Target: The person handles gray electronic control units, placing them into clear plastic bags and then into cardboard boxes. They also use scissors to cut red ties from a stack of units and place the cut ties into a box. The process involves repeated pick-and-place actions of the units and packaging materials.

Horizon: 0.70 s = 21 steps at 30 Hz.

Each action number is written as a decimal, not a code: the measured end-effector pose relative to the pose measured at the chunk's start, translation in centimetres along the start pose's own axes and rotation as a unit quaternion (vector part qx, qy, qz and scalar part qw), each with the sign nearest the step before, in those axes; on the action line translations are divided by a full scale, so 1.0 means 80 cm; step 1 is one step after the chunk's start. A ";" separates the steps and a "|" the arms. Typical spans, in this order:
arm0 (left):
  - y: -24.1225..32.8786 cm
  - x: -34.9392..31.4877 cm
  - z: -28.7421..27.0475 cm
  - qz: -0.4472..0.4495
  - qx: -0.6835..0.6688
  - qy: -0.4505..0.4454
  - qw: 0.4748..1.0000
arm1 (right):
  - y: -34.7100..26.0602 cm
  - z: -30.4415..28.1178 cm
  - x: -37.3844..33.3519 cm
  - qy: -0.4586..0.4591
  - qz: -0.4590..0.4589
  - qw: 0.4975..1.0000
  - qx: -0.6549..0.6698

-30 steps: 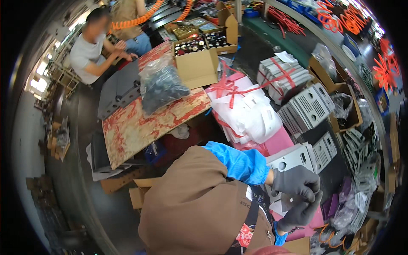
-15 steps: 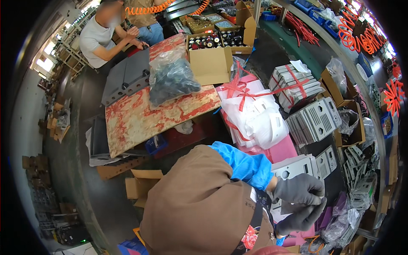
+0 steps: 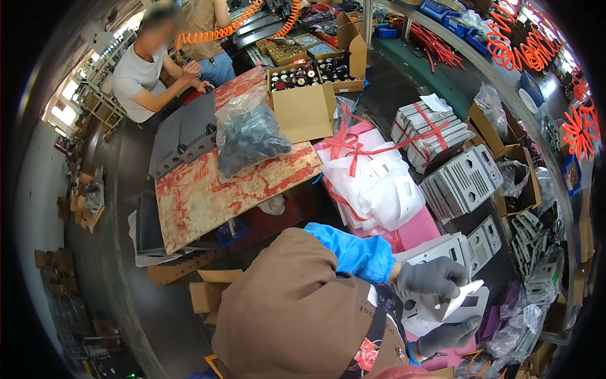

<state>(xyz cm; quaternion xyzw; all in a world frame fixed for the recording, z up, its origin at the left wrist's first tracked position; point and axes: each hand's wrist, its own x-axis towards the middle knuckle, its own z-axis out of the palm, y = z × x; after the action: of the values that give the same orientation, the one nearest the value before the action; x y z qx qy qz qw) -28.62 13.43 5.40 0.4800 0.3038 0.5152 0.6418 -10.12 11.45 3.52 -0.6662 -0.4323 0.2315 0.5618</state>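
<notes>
My left hand, in a dark grey glove with a blue sleeve, pinches a thin white sheet. Whether it is paper, film or thin metal I cannot tell. Beneath it lies a light grey panel with cut-outs, partly hidden by the hand and the sheet. My right hand, also gloved, is at the panel's near edge with its fingers stretched out; whether it touches the panel I cannot tell. Just beyond my left hand is another grey panel.
White-wrapped parts with red ribbon lie on pink sheeting. Panel stacks and a tied bundle stand farther right. On a worn board are a bag of dark parts and a grey housing. Another person works at far left.
My hands have moved apart: the left slightly up and left with the white sheet now showing, the right lower, toward the panel's near edge. The head view has shifted a little.
</notes>
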 end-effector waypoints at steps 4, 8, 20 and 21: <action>0.006 -0.012 -0.024 -0.063 -0.104 0.035 0.992 | 0.037 -0.004 0.007 0.038 -0.111 0.990 -0.076; -0.022 -0.015 -0.042 -0.051 -0.200 0.122 0.971 | 0.034 0.003 0.006 0.044 -0.086 0.993 -0.061; -0.095 -0.011 -0.286 -0.102 0.410 0.420 0.803 | 0.070 -0.036 0.044 0.222 -0.126 0.964 -0.078; -0.115 -0.014 -0.317 -0.078 0.456 0.436 0.772 | 0.084 -0.046 0.046 0.210 -0.183 0.924 -0.263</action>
<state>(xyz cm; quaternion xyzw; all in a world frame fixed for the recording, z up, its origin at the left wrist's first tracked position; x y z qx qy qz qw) -48.00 19.95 -12.27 0.4148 0.7866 0.4186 0.1840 -3.15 12.54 -1.22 -0.7326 -0.4642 -0.1419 0.4771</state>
